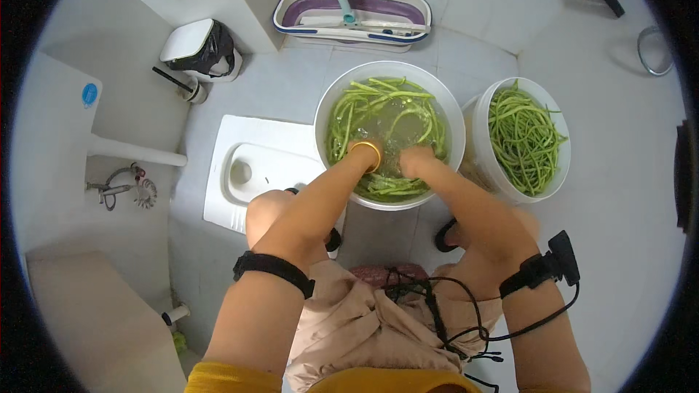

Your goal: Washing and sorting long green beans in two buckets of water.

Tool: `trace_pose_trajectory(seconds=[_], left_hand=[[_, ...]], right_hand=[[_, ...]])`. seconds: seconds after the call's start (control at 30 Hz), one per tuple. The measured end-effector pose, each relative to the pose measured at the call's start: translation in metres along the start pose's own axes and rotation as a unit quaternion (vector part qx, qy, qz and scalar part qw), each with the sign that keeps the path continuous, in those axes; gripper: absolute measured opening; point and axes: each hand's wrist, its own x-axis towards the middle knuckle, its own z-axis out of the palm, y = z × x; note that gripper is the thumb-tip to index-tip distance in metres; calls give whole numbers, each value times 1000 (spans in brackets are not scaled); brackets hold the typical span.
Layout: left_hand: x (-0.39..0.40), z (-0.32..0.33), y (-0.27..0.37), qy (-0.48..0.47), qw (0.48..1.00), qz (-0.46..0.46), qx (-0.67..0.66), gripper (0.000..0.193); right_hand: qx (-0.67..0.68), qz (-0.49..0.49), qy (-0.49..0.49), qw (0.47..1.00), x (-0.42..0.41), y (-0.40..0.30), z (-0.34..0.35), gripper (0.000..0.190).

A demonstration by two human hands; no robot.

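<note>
A large white round basin (pixel 457 114) on the floor holds water and long green beans (pixel 377 99), which lie curved around its inner side. My left hand (pixel 357 145) reaches into the water at the near left, a gold-coloured bangle (pixel 375 157) on its wrist. To its right, my right hand (pixel 417 160) is also dipped in, close to the beans on the near side. Both sets of fingers are hidden under the moving, bubbly water, so what they hold cannot be seen. Right of the basin, a white bucket (pixel 566 144) is heaped with more long green beans (pixel 524 139).
Left of the basin is a white squat toilet (pixel 295 172). A purple-and-white mop bucket (pixel 284 13) with a mop (pixel 347 11) stands beyond it. At the left are a lidded bin (pixel 188 41) and a toilet brush (pixel 195 91). Black cables (pixel 475 311) hang across my lap.
</note>
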Motion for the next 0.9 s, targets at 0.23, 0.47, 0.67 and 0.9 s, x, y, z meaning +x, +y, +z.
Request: trace_pose_trajectory(seconds=[0.23,0.47,0.67,0.9], left_hand=[[-48,-82,4,7,846,41,-532,14],[-69,-80,23,59,697,99,-708,17],[-82,-98,18,-35,635,63,-769,17],[-72,-121,-9,-119,579,63,-804,19]], right_hand=[[595,-48,98,796,11,46,-25,20],[734,67,27,676,-55,10,-52,34],[602,-46,192,774,-81,15,-44,36],[407,-125,344,837,-157,101,-53,26]])
